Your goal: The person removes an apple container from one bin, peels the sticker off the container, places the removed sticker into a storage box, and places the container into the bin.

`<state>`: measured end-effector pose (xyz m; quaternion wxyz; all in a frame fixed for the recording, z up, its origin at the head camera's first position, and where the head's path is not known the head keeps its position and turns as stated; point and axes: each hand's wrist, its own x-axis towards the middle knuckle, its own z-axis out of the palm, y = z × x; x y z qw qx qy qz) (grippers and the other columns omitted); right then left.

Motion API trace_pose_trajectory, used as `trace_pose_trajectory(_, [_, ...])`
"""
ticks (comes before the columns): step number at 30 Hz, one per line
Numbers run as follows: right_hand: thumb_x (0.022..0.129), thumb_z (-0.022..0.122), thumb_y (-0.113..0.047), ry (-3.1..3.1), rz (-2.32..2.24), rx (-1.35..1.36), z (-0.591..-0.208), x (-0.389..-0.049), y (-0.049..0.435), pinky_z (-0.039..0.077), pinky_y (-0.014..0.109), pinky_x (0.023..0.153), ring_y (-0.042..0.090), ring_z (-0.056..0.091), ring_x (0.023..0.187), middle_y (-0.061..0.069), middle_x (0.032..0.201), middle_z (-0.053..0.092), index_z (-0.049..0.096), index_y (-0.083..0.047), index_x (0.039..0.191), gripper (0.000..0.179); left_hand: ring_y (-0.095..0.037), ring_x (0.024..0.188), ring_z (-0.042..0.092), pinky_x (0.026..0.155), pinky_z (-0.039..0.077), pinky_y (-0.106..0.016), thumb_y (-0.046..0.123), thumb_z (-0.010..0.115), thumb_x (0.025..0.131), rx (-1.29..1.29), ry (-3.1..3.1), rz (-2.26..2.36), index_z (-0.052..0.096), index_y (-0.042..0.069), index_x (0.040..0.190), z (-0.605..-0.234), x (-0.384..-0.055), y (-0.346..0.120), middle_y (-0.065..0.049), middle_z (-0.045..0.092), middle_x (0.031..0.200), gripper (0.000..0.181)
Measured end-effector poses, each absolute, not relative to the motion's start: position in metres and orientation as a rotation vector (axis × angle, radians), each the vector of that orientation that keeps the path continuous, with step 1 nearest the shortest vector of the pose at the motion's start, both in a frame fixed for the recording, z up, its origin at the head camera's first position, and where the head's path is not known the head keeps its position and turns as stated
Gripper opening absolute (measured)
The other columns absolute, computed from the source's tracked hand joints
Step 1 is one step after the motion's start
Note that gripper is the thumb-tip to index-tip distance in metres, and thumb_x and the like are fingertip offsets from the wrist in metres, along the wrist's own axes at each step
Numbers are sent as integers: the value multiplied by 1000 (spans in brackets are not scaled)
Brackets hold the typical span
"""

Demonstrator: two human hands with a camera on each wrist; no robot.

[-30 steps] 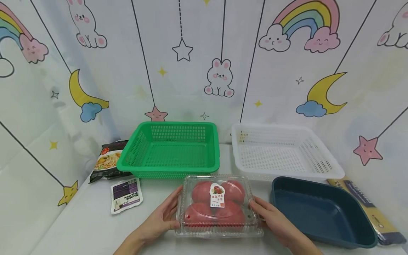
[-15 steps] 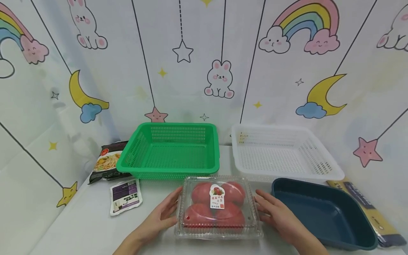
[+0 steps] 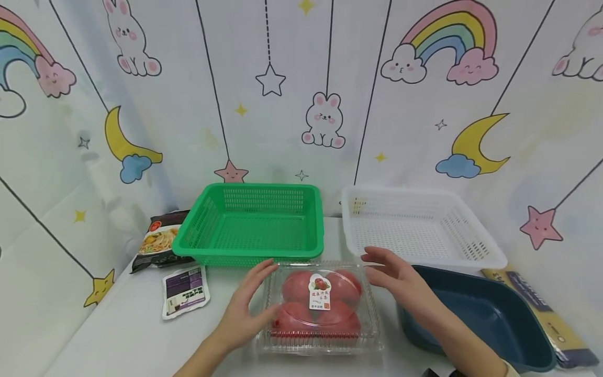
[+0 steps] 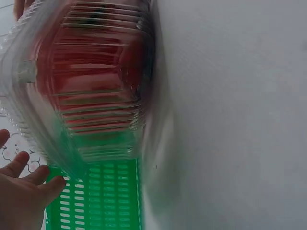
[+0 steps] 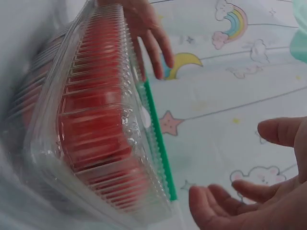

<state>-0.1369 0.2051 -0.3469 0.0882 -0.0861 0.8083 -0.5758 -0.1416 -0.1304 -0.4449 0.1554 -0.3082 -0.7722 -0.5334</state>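
A clear plastic clamshell box (image 3: 322, 343) holding several round red fruits (image 3: 294, 319) lies on the white table, lid closed, a white label (image 3: 319, 298) on top. My left hand (image 3: 242, 311) is at its left side, fingers spread, the thumb overlapping the lid's corner in the head view. Raised at the right rear corner, my right hand (image 3: 400, 280) has its fingers loosely bent. In the right wrist view, a gap shows between the right hand (image 5: 259, 201) and the box (image 5: 96, 124). Neither hand grips anything.
Behind the box stand a green basket (image 3: 252, 260) and a white basket (image 3: 348, 230). A dark blue basin (image 3: 476, 293) sits at the right, beside a yellow-and-dark packet (image 3: 565, 335). A black noodle packet (image 3: 160, 241) and a smaller purple-and-white pouch (image 3: 186, 291) lie at the left.
Both hands have come off the sides of the clamshell box and lifted. The right hand has risen and moved back toward the rear corner; the left fingers have spread. The box stays in place.
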Motion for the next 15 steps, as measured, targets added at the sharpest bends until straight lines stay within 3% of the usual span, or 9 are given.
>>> trace_pose_trajectory(2, [98,66,-29,2402,-1691,-273,-349,-144,197,49,47,102,32,55,126,16,140,54,45,-7,147,58,-31,143,36,104,36,-69,13,76,87,-887,-2233,-1458,49,12,149,-446,-144,-128,-5,39,157,67])
trace_pose_trajectory(4, [97,68,-29,2384,-1678,-316,-354,-151,190,50,49,101,31,57,123,15,136,57,48,-6,145,57,-31,142,39,104,38,-67,15,76,87,-896,-2240,-1423,51,15,147,-447,-147,-126,-3,41,156,66])
trace_pose_trajectory(9, [96,70,-24,2337,-1653,-442,-368,-168,175,58,41,90,30,63,114,18,129,61,53,-1,139,52,-31,138,45,104,44,-59,12,78,85,-910,-2230,-1351,57,12,141,-450,-152,-126,-5,47,151,60])
trace_pose_trajectory(15, [95,72,-21,2346,-1597,-512,-377,-182,165,59,36,84,27,65,106,14,117,67,57,-1,134,46,-33,135,47,102,44,-62,13,78,85,-915,-2217,-1391,60,12,139,-452,-154,-125,-7,50,148,57])
